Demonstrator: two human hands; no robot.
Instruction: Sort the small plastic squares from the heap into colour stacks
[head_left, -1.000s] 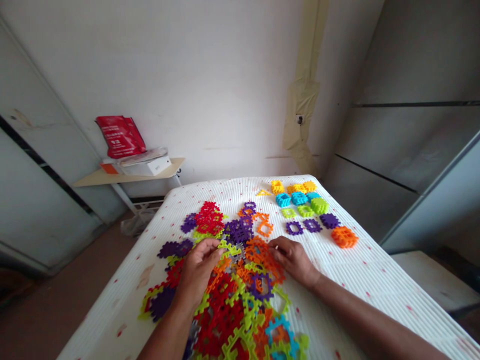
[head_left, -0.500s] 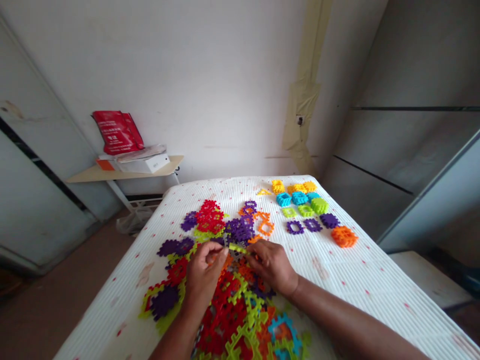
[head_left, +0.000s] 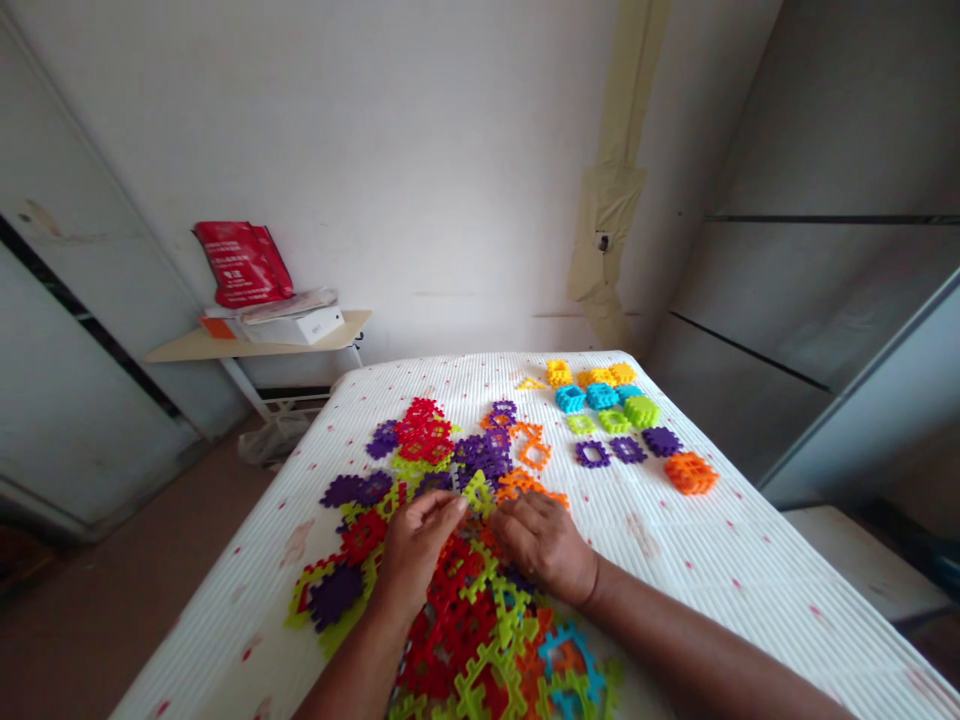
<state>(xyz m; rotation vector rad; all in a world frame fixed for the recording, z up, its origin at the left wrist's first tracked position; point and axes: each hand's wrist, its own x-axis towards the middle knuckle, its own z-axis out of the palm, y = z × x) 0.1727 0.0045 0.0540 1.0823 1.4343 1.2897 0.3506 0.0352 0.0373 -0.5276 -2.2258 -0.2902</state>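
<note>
A lime-green triangular plastic connector piece (head_left: pixel 478 492) with toothed edges and an open middle stands tilted between my two hands, its face towards me. My left hand (head_left: pixel 420 540) pinches its left corner between thumb and fingertips. On the other side my right hand (head_left: pixel 544 545) is closed at its right corner, knuckles up, its fingertips mostly hidden. Under and around both hands spreads a loose heap of toothed pieces, with red pieces (head_left: pixel 457 610), purple pieces (head_left: pixel 484 455), orange pieces (head_left: pixel 525 485) and lime pieces (head_left: pixel 491 675) overlapping.
Sorted stacks stand at the table's right: yellow pieces (head_left: pixel 559 373), blue pieces (head_left: pixel 570 399), lime squares (head_left: pixel 641 410), purple squares (head_left: pixel 661 441) and an orange stack (head_left: pixel 690 473). A yellow triangle (head_left: pixel 531 384) lies nearby. A side shelf (head_left: pixel 180 345) holds a red bag (head_left: pixel 241 265).
The lime piece has turned from nearly edge-on to face me, showing its triangle shape. Both hands have stayed close to it, the right fingers more curled in. The view has shifted slightly.
</note>
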